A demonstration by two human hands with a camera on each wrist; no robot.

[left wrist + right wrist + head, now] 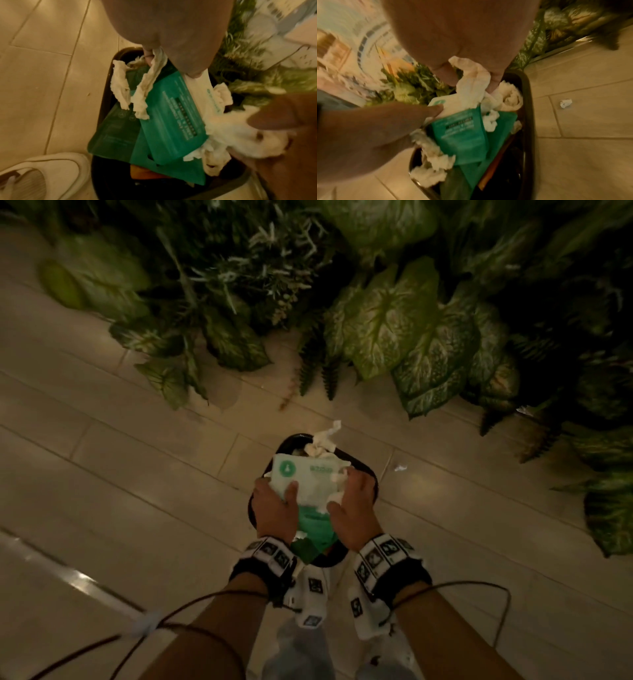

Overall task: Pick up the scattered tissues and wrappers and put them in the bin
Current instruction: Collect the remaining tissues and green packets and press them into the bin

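Observation:
Over the black bin [367, 470] both hands hold one bundle of wrappers and tissues. My left hand [281, 494] pinches the white-and-green wrapper [306, 474], thumb on top, with a strip of tissue [145, 94] caught in the same grip. My right hand [350, 491] grips crumpled white tissues [471, 83] against the wrapper's right edge. The lower end of the green wrappers [171, 124] reaches inside the bin's rim [104, 97]. More tissue [323, 440] sticks up at the bundle's far end. A small crumpled tissue [399, 468] lies on the floor right of the bin.
Large leafy plants [394, 330] line the far side and right of the tiled floor [120, 474], close behind the bin. Another pale scrap [524, 410] lies at the plants' edge. My light shoe [51, 174] stands beside the bin's near side.

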